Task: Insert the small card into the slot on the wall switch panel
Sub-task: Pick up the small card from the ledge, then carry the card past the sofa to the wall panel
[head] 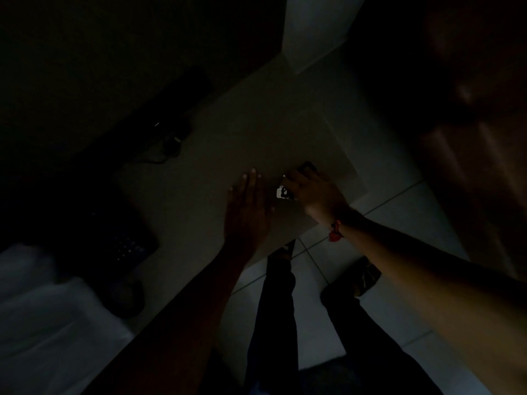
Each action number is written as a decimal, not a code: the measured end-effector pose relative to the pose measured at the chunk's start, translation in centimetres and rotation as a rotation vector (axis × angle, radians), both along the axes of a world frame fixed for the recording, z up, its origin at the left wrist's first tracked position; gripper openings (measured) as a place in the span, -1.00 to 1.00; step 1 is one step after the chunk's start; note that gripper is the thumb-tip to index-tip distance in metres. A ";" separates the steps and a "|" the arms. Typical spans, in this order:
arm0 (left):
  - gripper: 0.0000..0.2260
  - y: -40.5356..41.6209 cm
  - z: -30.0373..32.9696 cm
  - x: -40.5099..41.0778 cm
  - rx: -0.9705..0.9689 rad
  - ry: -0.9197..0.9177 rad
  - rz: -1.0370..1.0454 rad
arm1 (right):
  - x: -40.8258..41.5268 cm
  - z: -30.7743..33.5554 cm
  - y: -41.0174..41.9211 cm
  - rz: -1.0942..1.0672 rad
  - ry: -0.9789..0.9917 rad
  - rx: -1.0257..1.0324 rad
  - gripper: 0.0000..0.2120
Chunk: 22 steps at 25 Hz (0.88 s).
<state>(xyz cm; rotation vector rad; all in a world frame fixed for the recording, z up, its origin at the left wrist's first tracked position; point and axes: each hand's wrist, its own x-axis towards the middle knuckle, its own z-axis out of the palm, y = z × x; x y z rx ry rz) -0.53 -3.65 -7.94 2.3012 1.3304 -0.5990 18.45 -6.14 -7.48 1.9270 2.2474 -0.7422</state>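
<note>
The scene is very dark. My right hand (310,189) is curled around a small card (282,193), whose white corner shows just left of the fingers. A dark rounded shape (307,167) sits above the knuckles; whether it is the switch panel is unclear. My left hand (248,208) lies flat with its fingers spread on the pale wall surface (216,155), a short gap left of the card. No slot can be made out.
A dark fixture with a cable (171,141) hangs on the wall at the left. White bedding (42,309) and a dark keypad device (128,246) lie at the lower left. Tiled floor (385,223) and my legs are below. A dark wooden door (470,138) stands at the right.
</note>
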 end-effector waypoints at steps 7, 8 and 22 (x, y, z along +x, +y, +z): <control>-0.36 0.3 0.9 0.5 -0.031 0.016 0.009 | 0.2 0.0 0.0 0.042 0.073 -0.004 -0.63; -0.35 0.4 1.2 0.6 -0.029 0.037 -0.006 | 0.4 0.5 -0.2 0.020 0.112 0.016 -0.62; -0.39 11.1 29.0 12.8 0.274 -0.209 -0.117 | 12.3 29.3 5.8 -0.626 0.281 0.308 -0.97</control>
